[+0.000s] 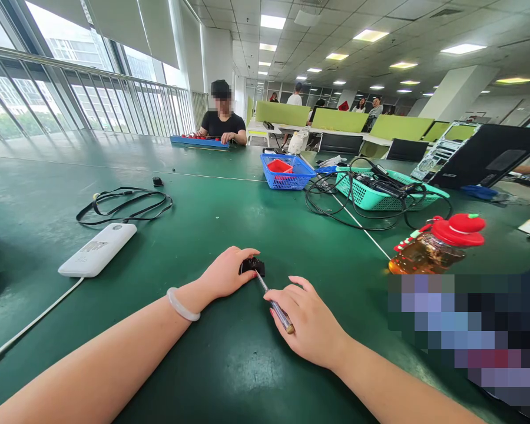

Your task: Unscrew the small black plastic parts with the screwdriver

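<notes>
Near the middle of the green table (203,365), my left hand (227,272) grips a small black block (259,268) between thumb and fingers. The block rests on the tabletop. My right hand (307,318) is closed around a slim screwdriver (281,315) with a clear handle. Its metal shaft points up and to the left, and the tip meets the black block beside my left thumb. Fine details of the block are too small to make out. A pale bracelet (183,304) circles my left wrist.
A white power bank (98,250) with a white cable lies left, near a looped black cord (128,221). Farther back stand a blue basket (288,179) and a teal basket (366,195) with cables. A red-lidded jar (437,250) is right. A person sits across the table.
</notes>
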`<state>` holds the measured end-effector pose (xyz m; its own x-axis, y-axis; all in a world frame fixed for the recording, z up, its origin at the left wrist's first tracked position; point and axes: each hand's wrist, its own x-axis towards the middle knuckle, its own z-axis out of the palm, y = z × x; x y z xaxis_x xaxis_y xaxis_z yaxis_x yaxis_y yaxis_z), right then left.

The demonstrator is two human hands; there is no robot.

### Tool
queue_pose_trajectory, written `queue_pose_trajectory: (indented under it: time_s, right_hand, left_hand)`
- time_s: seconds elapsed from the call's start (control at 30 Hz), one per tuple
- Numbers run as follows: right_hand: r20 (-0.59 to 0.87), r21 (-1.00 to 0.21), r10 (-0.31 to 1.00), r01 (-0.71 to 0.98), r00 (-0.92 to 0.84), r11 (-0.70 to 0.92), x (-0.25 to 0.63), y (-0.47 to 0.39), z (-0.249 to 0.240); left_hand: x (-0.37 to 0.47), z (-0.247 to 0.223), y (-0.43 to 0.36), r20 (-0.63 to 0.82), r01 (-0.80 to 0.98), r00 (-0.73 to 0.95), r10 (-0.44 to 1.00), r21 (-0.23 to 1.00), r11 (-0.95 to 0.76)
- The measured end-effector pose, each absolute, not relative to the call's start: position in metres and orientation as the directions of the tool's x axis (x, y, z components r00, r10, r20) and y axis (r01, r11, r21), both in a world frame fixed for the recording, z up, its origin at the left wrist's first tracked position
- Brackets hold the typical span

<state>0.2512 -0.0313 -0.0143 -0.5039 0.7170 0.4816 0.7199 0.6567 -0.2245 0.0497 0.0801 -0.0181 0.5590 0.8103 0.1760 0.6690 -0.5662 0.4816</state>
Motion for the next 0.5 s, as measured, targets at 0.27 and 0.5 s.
queue_pose_trajectory:
  time_s: [0.27,0.5]
  right_hand:
    - [0.430,-0.197,0.724,0.726,-0.539,0.658,0.2543,-0.0306,-0.0145]
    - [0.411,-0.221,0.741,0.730,-0.532,0.647,0.2545,-0.0304,-0.0149]
  left_hand:
    - [0.0489,-0.0205,0.0830,0.229,0.663,0.524,0.821,0.495,-0.561]
    - [0.0495,-0.0186,0.0837,0.249,0.659,0.535,0.807,0.474,-0.583]
